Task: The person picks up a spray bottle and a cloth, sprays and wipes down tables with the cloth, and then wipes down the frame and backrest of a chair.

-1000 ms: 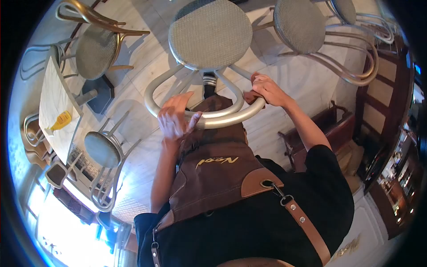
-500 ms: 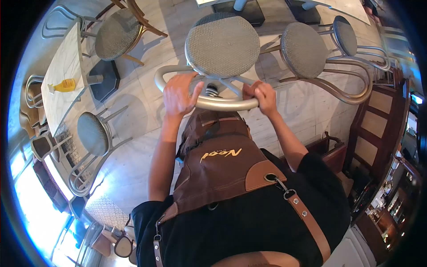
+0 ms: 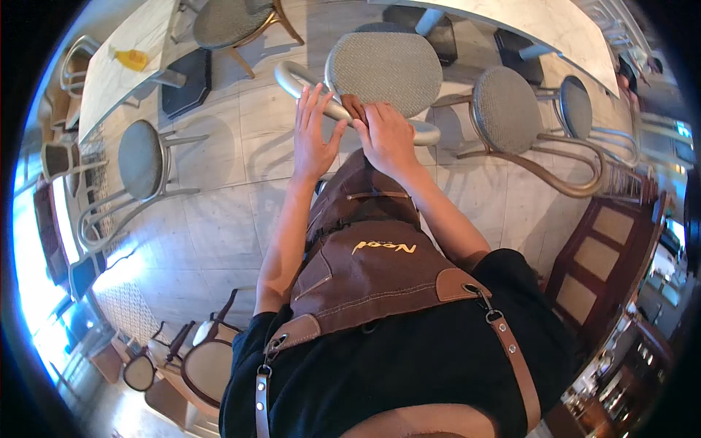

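In front of me stands a chair with a woven grey seat (image 3: 385,71) and a curved silver back rail (image 3: 427,133). My left hand (image 3: 315,139) rests against the rail's left part with its fingers stretched out and apart. Near the middle of the same rail, my right hand (image 3: 385,139) is closed round a brown cloth (image 3: 353,106), which touches the rail. Part of the rail is hidden behind both hands. I wear a brown apron (image 3: 365,270) over a black shirt.
A marble table (image 3: 120,84) at the upper left bears a yellow bottle (image 3: 132,59). Grey-seated chairs stand at left (image 3: 140,160) and right (image 3: 505,111). Another marble table (image 3: 526,25) is at the top. A dark wooden panel (image 3: 600,252) stands at right; a person (image 3: 634,71) is far off.
The right hand with the cloth has moved left along the rail, closer to the left hand. The view has shifted, showing more of the top table and the chairs at the lower left.
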The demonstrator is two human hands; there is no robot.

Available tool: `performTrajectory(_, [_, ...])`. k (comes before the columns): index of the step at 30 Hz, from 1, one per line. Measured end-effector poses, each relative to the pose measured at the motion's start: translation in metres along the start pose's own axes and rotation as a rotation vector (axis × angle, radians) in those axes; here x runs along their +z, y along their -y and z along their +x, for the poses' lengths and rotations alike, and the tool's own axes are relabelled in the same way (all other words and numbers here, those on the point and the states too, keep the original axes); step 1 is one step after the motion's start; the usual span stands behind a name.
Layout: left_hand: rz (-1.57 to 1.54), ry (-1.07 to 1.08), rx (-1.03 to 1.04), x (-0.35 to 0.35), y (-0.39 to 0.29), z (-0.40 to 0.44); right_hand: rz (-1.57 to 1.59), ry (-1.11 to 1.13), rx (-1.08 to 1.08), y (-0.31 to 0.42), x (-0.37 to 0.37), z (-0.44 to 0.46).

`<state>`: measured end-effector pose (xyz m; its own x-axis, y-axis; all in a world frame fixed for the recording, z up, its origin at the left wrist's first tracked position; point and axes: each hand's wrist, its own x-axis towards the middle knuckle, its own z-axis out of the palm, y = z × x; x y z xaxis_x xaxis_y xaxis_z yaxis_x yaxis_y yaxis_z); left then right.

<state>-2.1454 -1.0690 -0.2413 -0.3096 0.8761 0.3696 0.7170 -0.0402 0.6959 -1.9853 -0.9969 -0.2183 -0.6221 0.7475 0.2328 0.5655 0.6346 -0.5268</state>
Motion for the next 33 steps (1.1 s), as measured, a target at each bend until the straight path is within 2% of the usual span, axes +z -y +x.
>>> performTrajectory(1, [-0.101, -0.034, -0.059, 0.000, -0.001, -0.001, 0.015, 0.002, -0.026, -0.006, -0.006, -0.002])
performTrajectory(2, [-0.077, -0.056, -0.065, 0.003, 0.000, -0.005, 0.150, 0.047, -0.031, -0.018, -0.013, -0.006])
performTrajectory(4, [-0.268, -0.260, -0.286, 0.013, 0.001, -0.011, 0.326, 0.122, -0.068, -0.055, -0.024, -0.016])
performTrajectory(5, [-0.243, -0.280, -0.289, 0.017, -0.003, -0.013, 0.450, 0.284, 0.095, -0.076, -0.038, -0.021])
performTrajectory(6, [-0.370, -0.318, -0.406, 0.022, -0.009, -0.015, 0.566, 0.454, 0.262, -0.095, -0.049, -0.023])
performTrajectory(7, [-0.500, -0.356, -0.524, 0.027, -0.018, -0.017, 0.581, 0.473, 0.244, -0.110, -0.049, -0.023])
performTrajectory(9, [-0.477, -0.376, -0.621, 0.039, -0.036, -0.018, 1.017, 0.290, 0.545, -0.139, -0.045, -0.024])
performTrajectory(10, [-0.492, -0.424, -0.648, 0.047, -0.044, -0.020, 1.181, 0.396, 0.605, -0.131, -0.062, -0.011])
performTrajectory(11, [-0.509, -0.475, -0.664, 0.056, -0.048, -0.017, 1.189, 0.418, 0.596, -0.134, -0.050, -0.005])
performTrajectory(13, [-0.448, -0.514, -0.680, 0.068, -0.052, -0.017, 0.708, 0.512, -0.088, -0.141, -0.010, 0.000])
performTrajectory(14, [-0.398, -0.538, -0.687, 0.071, -0.054, -0.018, 0.694, 0.506, -0.140, -0.134, 0.009, 0.008])
performTrajectory(16, [-0.302, -0.539, -0.726, 0.071, -0.062, -0.016, 0.969, 0.755, 0.059, -0.098, 0.021, 0.040])
performTrajectory(17, [-0.222, -0.516, -0.745, 0.068, -0.068, -0.013, 1.232, 1.004, 0.336, -0.074, 0.016, 0.064])
performTrajectory(19, [-0.270, -0.591, -0.770, 0.069, -0.080, -0.006, 1.355, 1.164, 0.692, -0.055, 0.058, 0.091])
performTrajectory(21, [-0.230, -0.562, -0.919, 0.070, -0.082, -0.004, 1.346, 1.181, 0.712, -0.055, 0.057, 0.095])
performTrajectory(22, [-0.095, -0.552, -0.850, 0.071, -0.085, -0.003, 1.341, 1.169, 0.731, -0.051, 0.049, 0.101])
performTrajectory(23, [-0.094, -0.561, -0.855, 0.071, -0.084, -0.003, 1.336, 1.178, 0.729, -0.054, 0.039, 0.097])
performTrajectory(25, [0.194, -0.529, -0.748, 0.074, -0.083, -0.004, 1.252, 1.184, 0.590, -0.068, 0.018, 0.086])
performTrajectory(29, [0.167, -0.488, -0.835, 0.081, -0.093, -0.001, 1.069, 1.242, 0.480, -0.067, 0.035, 0.091])
performTrajectory(31, [0.209, -0.464, -0.856, 0.084, -0.094, 0.000, 1.395, 1.187, 0.891, -0.049, 0.088, 0.105])
performTrajectory(32, [0.231, -0.472, -0.834, 0.085, -0.093, -0.001, 1.397, 1.188, 0.895, -0.034, 0.089, 0.118])
performTrajectory(33, [0.250, -0.480, -0.812, 0.087, -0.092, -0.001, 1.626, 1.161, 1.157, -0.016, 0.081, 0.137])
